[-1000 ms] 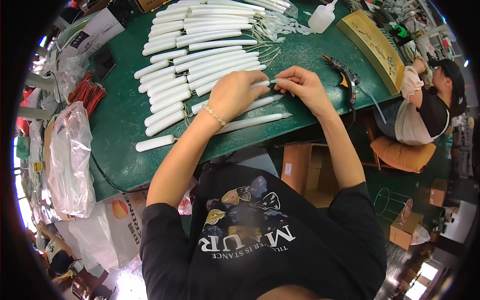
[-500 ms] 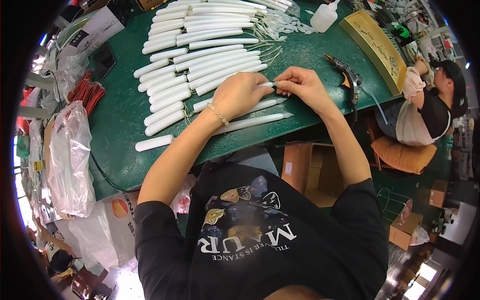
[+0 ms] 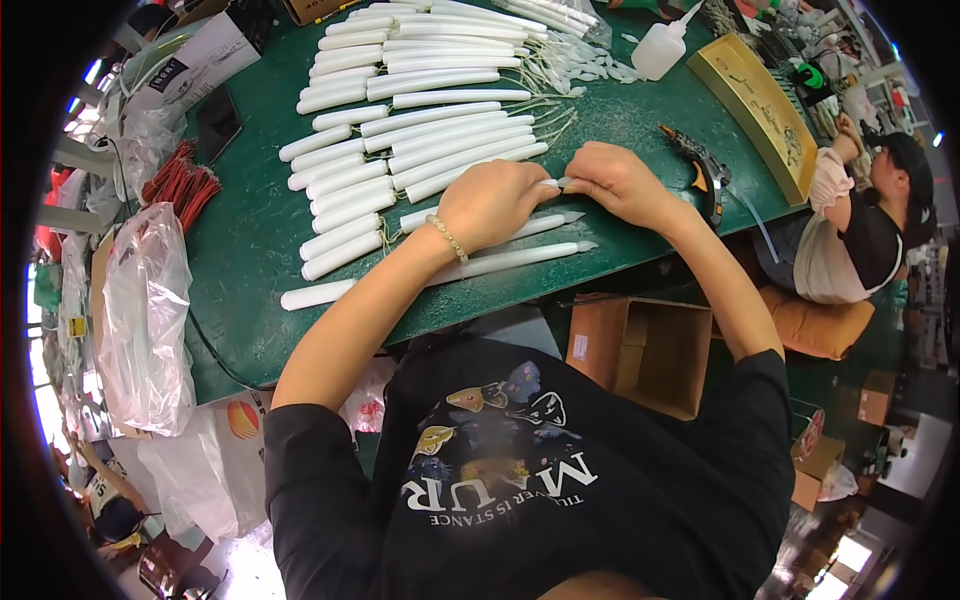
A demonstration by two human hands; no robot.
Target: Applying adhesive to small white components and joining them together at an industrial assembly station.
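Note:
My left hand [image 3: 490, 205] is closed around a white candle-shaped stick [image 3: 414, 219], which passes under the palm. Its narrow end pokes out past my left fingertips. There my right hand [image 3: 618, 186] pinches a small pale piece right against that end; the fingers hide most of it. Nearer to me lie two similar white sticks, one [image 3: 546, 225] partly behind my left hand and another [image 3: 520, 261] crossing under my left forearm. Both carry translucent flame-shaped tips. Beyond my hands, rows of white sticks [image 3: 460, 150] lie side by side, several with thin wires at their right ends.
Loose translucent tips [image 3: 600, 68] lie near a white squeeze bottle [image 3: 660, 50]. A glue gun [image 3: 700, 165] and a gold-coloured tray [image 3: 755, 115] are at the right. Red wires [image 3: 182, 182] lie left. Below the table edge stands an open cardboard box [image 3: 655, 355]. A person [image 3: 850, 215] sits at right.
My right fingers have curled in more tightly at the stick's end, with the hand turned more knuckles-up. The whole view has shifted slightly. My left hand keeps its hold.

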